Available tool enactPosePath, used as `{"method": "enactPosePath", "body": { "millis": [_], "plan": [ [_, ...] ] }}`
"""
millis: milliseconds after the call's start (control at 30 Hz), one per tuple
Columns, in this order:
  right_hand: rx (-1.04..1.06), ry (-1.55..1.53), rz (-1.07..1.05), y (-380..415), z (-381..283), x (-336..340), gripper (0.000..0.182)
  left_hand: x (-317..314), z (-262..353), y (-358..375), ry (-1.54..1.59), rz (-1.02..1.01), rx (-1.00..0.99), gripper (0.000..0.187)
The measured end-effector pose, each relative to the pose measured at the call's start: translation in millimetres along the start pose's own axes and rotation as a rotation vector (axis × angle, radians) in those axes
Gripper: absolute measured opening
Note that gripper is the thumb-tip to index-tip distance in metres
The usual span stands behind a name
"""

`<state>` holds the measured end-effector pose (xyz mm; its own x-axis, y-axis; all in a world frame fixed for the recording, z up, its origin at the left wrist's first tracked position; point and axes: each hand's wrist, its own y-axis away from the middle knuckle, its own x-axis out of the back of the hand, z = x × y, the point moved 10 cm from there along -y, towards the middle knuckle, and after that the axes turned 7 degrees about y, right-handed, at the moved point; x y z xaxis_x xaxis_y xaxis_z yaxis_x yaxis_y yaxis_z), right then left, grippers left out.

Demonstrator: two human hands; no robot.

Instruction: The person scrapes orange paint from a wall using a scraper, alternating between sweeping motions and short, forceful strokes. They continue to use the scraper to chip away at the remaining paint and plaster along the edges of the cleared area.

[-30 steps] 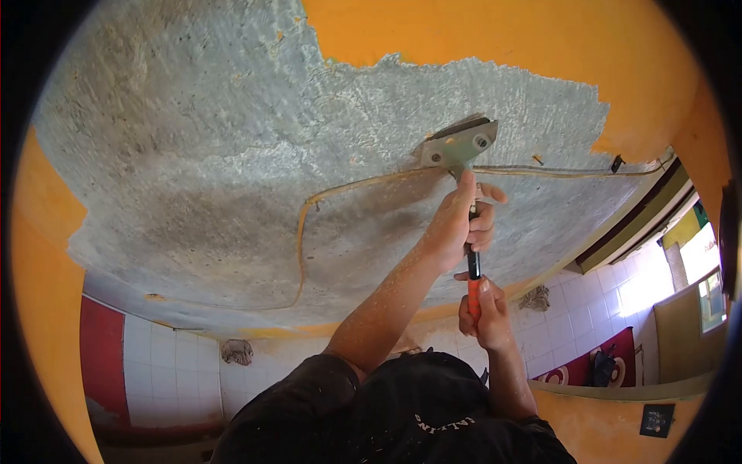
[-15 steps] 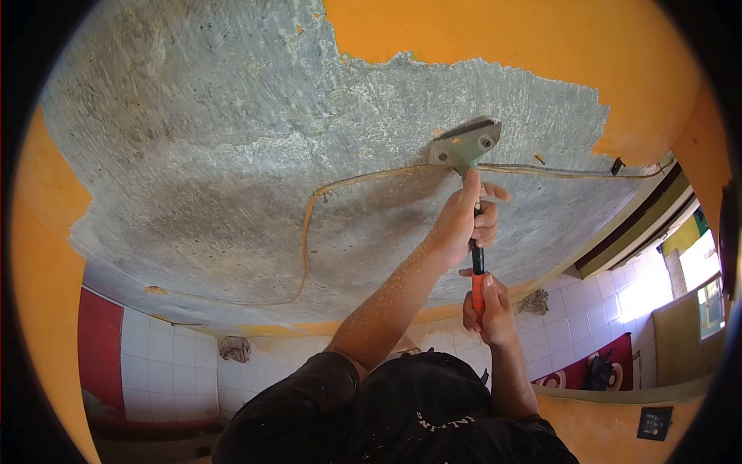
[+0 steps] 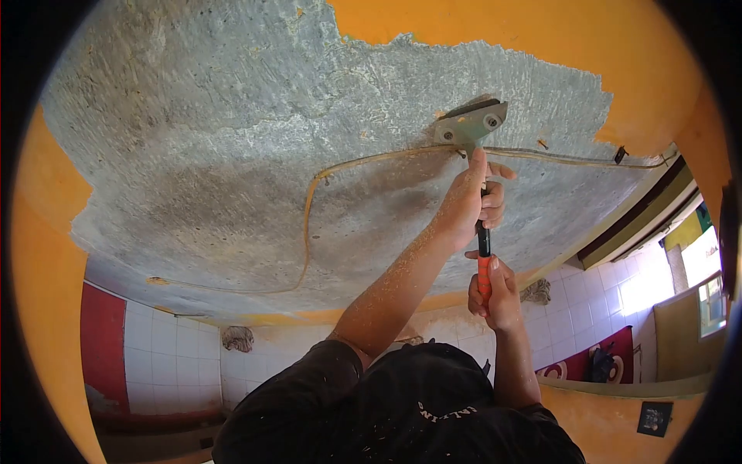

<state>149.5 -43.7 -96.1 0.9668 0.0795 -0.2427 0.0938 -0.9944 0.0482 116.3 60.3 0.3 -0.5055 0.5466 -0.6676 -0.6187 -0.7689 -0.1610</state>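
Note:
A long-handled scraper (image 3: 473, 127) has a grey-green head with two bolts, a wide dark blade, a black shaft and an orange grip. Its blade lies against the rough grey wall surface (image 3: 232, 155), just above a thin tan cable (image 3: 313, 201). My left hand (image 3: 468, 199) is closed around the upper shaft, thumb pointing toward the head and index finger sticking out. Lower down, my right hand (image 3: 498, 296) wraps the orange grip. Fine pale flecks cover my left forearm (image 3: 398, 286).
Orange paint (image 3: 525, 27) with a ragged edge borders the grey area. A small nail (image 3: 542, 144) and a dark bracket (image 3: 620, 155) stick out near the cable. White tiles (image 3: 174, 348) and a bright window (image 3: 709, 305) lie farther off.
The whole view has shifted, so the wall, cable and scraper sit higher in the picture. Against the wall, the scraper has moved only slightly upward; both hands keep their hold.

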Motion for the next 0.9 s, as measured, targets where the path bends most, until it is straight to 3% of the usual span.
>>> {"method": "enactPosePath", "body": {
  "millis": [200,267,300,400,467,500,900],
  "plan": [
    [0.012,-0.072,-0.024,8,7,-1,0.048,0,-11,15,0.041,0.113,0.061,0.056],
    [0.112,-0.054,-0.018,14,-3,0,0.042,-1,12,29,-0.020,0.235,-0.174,0.045],
    [0.102,-0.055,-0.009,19,-3,-1,0.042,-3,14,33,0.032,0.168,-0.178,0.037],
    [0.165,0.104,0.124,24,-14,2,0.035,8,26,44,0.071,0.176,-0.198,0.037],
    [0.354,0.664,0.404,41,-35,6,0.035,13,37,50,0.082,0.186,-0.257,0.037],
    [0.504,0.745,0.505,46,-40,3,0.036,22,38,52,0.069,0.211,-0.259,0.038],
    [0.533,0.773,0.389,31,-22,-17,0.043,36,41,45,-0.030,0.193,-0.232,0.044]
  ]
}}
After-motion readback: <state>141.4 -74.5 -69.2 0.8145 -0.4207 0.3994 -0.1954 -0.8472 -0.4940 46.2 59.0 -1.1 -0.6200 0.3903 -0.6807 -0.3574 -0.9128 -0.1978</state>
